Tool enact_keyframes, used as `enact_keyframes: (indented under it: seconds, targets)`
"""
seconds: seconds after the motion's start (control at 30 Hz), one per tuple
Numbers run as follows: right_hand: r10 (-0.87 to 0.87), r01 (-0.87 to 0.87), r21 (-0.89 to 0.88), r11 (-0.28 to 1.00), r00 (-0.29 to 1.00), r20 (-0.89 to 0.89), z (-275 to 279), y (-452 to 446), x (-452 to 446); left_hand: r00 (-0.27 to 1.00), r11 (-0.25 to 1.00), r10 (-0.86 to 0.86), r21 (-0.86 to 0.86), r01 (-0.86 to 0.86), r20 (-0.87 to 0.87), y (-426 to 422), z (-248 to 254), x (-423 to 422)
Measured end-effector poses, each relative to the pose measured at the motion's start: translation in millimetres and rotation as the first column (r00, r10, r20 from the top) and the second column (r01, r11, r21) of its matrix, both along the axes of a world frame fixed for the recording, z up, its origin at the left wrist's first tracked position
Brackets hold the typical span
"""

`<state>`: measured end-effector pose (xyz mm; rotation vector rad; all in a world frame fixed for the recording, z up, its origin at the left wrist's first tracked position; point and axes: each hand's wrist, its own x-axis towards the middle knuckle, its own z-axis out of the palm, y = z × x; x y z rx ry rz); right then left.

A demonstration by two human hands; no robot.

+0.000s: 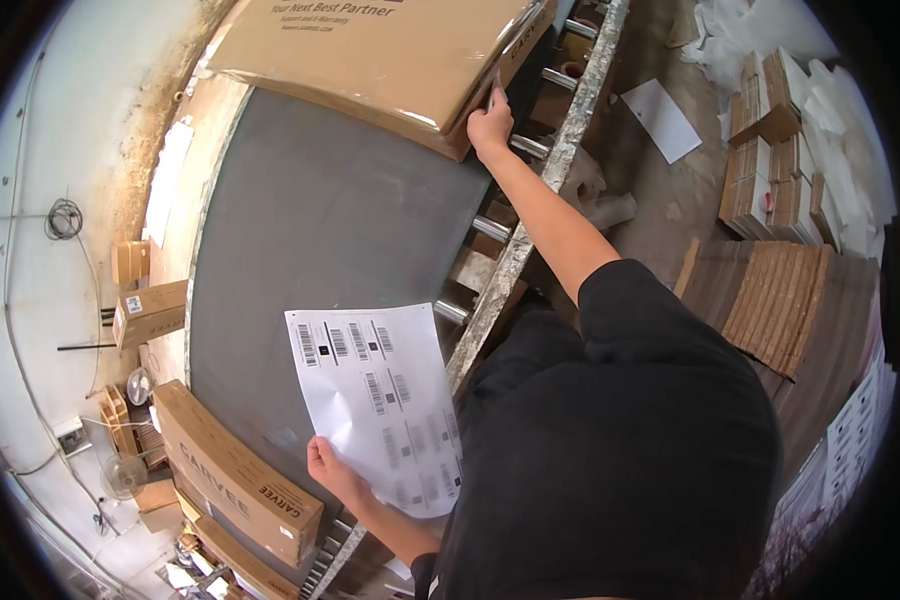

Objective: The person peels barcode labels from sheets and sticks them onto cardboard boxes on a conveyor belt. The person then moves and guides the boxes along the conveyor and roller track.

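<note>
My left hand [336, 474] is closed on the edge of a white sheet of barcode labels [380, 400], which tilts above the grey conveyor belt. The labels on its lower part look faded or blurred. Out in front, my right hand [490, 128] is against the near right end of a large brown cardboard box [370, 70], which is wrapped in clear film and lies flat on the belt. Its fingers are curled, with something small and pale between them that I cannot make out. The box's far part is cut off by the view.
The conveyor belt [320, 210] has a worn metal side rail [560, 160] and rollers on my right. Another brown box [235, 470] stands at the lower left. Flattened cardboard stacks [785, 300] lie at the right, and a paper sheet [662, 120] is on the floor.
</note>
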<state>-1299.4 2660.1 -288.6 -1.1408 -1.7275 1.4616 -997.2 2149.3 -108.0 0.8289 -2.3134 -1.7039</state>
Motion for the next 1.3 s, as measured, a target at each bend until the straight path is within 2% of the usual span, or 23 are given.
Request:
enact_keyframes:
  seconds: [0.03, 0.1, 0.13, 0.23, 0.27, 0.3, 0.37, 0.47, 0.5, 0.57, 0.67, 0.77, 0.8, 0.9, 0.97, 1.03, 1.1, 1.17, 1.23, 1.3]
  targets:
    - [0.018, -0.018, -0.002, 1.0, 1.0, 0.02, -10.2, 2.5, -4.4, 1.0, 1.0, -0.001, 0.003, 0.001, 0.003, -2.6, 0.4, 2.8]
    - [0.025, -0.031, -0.055, 0.998, 0.993, -0.112, -23.2, 5.0, -6.7, 1.0, 1.0, -0.006, 0.012, 0.006, 0.007, -7.5, -0.1, 6.2]
    - [0.021, -0.021, 0.003, 1.0, 0.987, -0.16, -31.6, 3.4, -7.2, 1.0, 1.0, 0.003, 0.014, -0.003, 0.012, -7.9, 0.2, 6.8]
    - [0.174, -0.215, -0.164, 0.963, 0.956, -0.235, -3.7, -28.4, 22.3, 1.0, 1.0, 0.018, 0.024, -0.019, 0.025, -6.3, -0.8, 9.7]
    - [0.222, -0.266, -0.218, 0.939, 0.952, -0.209, 15.2, -45.3, 37.5, 1.0, 0.999, 0.016, 0.028, -0.017, 0.024, -5.4, -1.4, 8.8]
    - [0.238, -0.273, -0.085, 0.958, 0.927, -0.29, 9.6, -61.2, 43.0, 1.0, 0.999, 0.012, 0.032, -0.012, 0.02, -4.7, -2.1, 6.7]
    - [0.246, -0.262, 0.012, 0.965, 0.885, -0.394, 4.0, -78.3, 47.8, 1.0, 1.0, -0.004, 0.027, 0.003, 0.017, -7.6, -3.6, 3.9]
    - [0.271, -0.332, -0.046, 0.942, 0.837, -0.475, 5.8, -50.0, 45.7, 1.0, 1.0, -0.021, 0.017, 0.021, 0.016, -10.1, -0.2, -0.4]
    - [0.215, -0.243, -0.019, 0.97, 0.888, -0.408, -4.1, -36.1, 29.9, 1.0, 1.0, -0.024, 0.015, 0.024, 0.016, -10.5, 1.4, -0.7]
    - [0.166, -0.366, -0.192, 0.911, 0.749, -0.641, -5.0, -4.0, 3.3, 1.0, 1.0, -0.022, 0.003, 0.022, 0.01, -19.3, -2.4, 3.0]
    - [-0.041, -0.298, -0.544, 0.785, 0.851, -0.524, -18.5, 13.2, -21.2, 1.0, 1.0, -0.014, 0.013, 0.014, 0.019, -16.9, -0.8, 7.1]
    - [-0.075, -0.243, -0.567, 0.787, 0.874, -0.479, -64.0, -4.1, -40.8, 1.0, 1.0, -0.009, 0.021, 0.009, 0.02, -15.0, -4.9, 10.2]
    - [-0.129, -0.244, -0.621, 0.745, 0.86, -0.493, -21.9, -30.2, -23.3, 1.0, 1.0, -0.007, 0.021, 0.007, 0.02, -15.5, -7.2, 12.1]
    - [0.064, -0.345, -0.58, 0.738, 0.891, -0.449, -31.0, -76.6, 13.1, 0.999, 0.998, -0.03, 0.061, 0.029, 0.014, -21.5, -13.7, 12.9]
    - [0.174, -0.37, -0.677, 0.636, 0.924, -0.341, -25.4, -107.9, 56.1, 0.998, 0.997, -0.065, 0.044, 0.065, -0.002, -20.9, -13.6, 6.9]
    - [0.354, -0.6, -0.748, 0.284, 0.791, -0.5, -27.6, -132.4, 107.2, 0.993, 0.993, -0.121, -0.013, 0.121, -0.014, -13.6, -11.8, -4.4]
    - [0.583, -0.697, -0.66, 0.28, 0.669, -0.46, 13.3, -178.8, 155.6, 0.983, 0.98, -0.184, -0.077, 0.184, 0.007, 2.3, 7.0, -18.1]
    - [0.731, -0.879, -0.423, 0.22, 0.436, -0.526, 32.4, -209.0, 183.6, 0.947, 0.945, -0.305, -0.093, 0.314, 0.098, 8.0, 24.9, -26.5]
    - [0.893, -0.976, 0.002, 0.216, 0.197, -0.406, 85.7, -221.1, 193.8, 0.895, 0.892, -0.427, -0.1, 0.44, 0.129, 8.2, 35.4, -32.2]
    - [0.984, -0.871, 0.467, 0.151, 0.087, -0.157, 131.1, -226.7, 184.8, 0.824, 0.825, -0.549, -0.066, 0.561, 0.143, 1.1, 38.4, -33.2]
